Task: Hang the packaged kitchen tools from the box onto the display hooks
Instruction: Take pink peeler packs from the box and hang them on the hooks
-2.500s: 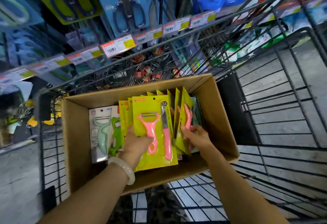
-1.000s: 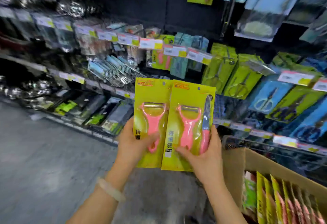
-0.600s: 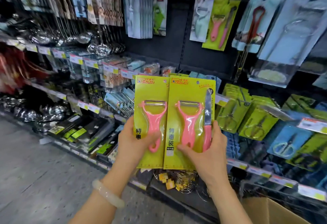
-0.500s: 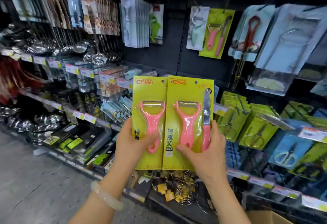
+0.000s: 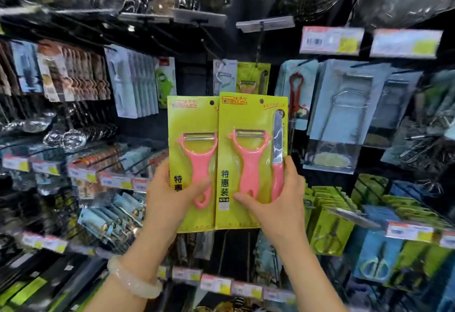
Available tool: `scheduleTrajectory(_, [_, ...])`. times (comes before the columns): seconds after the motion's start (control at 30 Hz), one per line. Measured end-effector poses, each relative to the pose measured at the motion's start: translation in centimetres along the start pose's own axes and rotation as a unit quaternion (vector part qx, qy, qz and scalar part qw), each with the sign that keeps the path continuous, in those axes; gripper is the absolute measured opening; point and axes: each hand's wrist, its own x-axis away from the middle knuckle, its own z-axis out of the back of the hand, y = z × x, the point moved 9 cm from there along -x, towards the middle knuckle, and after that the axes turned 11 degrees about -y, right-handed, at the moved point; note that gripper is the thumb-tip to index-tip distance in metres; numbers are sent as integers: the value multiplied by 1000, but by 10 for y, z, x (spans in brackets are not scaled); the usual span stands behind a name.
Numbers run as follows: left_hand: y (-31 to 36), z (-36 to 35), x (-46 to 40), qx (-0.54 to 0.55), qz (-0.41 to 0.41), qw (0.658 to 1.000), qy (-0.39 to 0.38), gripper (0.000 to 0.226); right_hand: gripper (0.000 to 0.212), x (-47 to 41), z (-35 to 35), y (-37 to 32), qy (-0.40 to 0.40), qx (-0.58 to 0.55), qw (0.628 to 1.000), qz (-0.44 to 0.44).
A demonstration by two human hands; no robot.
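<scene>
L hand (image 5: 170, 196): gripped left pack (image 5: 193, 124) at its lower part, thumb curled over the front across the pink peeler handle, fingers behind card.
R hand (image 5: 278, 203): gripped right pack (image 5: 251, 114) low down, thumb on front below the peeler, fingers wrapped round the right edge by the small knife.
Packs: two yellow-green cards, upright, side by side; right one overlapped the left one's edge. Each had a punched hole near the top.
Change: 2.5 s back both hands were down in the box pulling packs out; since then packs were lifted & carried up to the display. Over the last half sec view tilted further up; packs sat higher against the rack, just below a matching pack (image 5: 252, 77) already hung.
Box: out of view now.
Hook (image 5: 258, 45): thin rod above the matching pack, w/ blurred price tag (image 5: 264, 23) at its front end.
Meaning: pick-up done, packs not yet hung. Prob. next step was lining holes up w/ that hook; two overlapped cards might need threading one at a time.
Risk: holes small, hook tip hard to make out; a miss could bend the card.
</scene>
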Motion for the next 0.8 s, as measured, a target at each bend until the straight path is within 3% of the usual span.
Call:
scheduleTrajectory(0.2, [11, -13, -28, 25, -29, 999, -16, 46, 124, -28, 12, -9, 18, 5, 1000, 15])
scheduleTrajectory(0.37, [14, -10, -51, 43, -32, 998, -13, 54, 122, -50, 11, -22, 18, 22, 999, 19])
scheduleTrajectory(0.47, [14, -8, -66, 43, -34, 998, -9, 46, 122, -67, 12, -30, 31, 39, 999, 21])
scheduleTrajectory(0.63, [10, -2, -94, 44, -28, 999, -4, 56, 122, -97, 17, -44, 58, 67, 996, 23])
scheduleTrajectory(0.8, [10, 0, -114, 40, -25, 999, -6, 51, 120, -119, 22, -49, 79, 85, 993, 20])
